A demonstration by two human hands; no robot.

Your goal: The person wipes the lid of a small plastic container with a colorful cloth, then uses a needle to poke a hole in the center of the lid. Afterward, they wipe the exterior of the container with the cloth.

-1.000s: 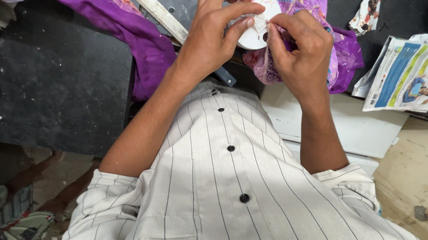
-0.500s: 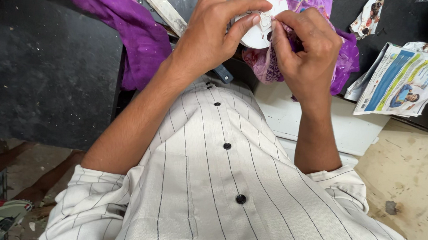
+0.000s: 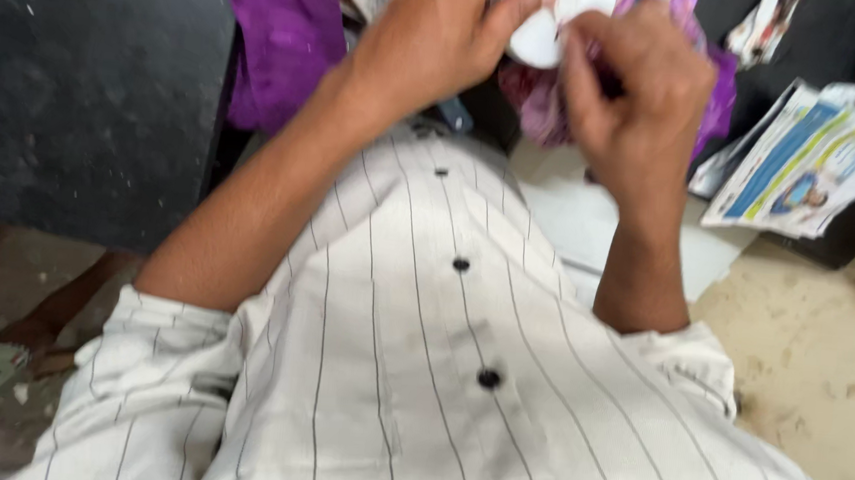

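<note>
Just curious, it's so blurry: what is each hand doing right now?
Left hand: closed, its grip on the small white round piece.
Right hand: closed, pinching at the same piece beside the purple cloth.

A white shirt (image 3: 408, 369) with thin dark vertical stripes, closed by small round black buttons (image 3: 488, 379) down the front. Short sleeves (image 3: 154, 351) end above the elbows; both forearms are bare.

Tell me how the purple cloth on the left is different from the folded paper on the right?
The purple cloth is plain purple and lies soft and rumpled by the left hand; the folded paper is white with blue and yellow print and lies flat in stiff sheets, right of the right hand. Neither is held.
</note>
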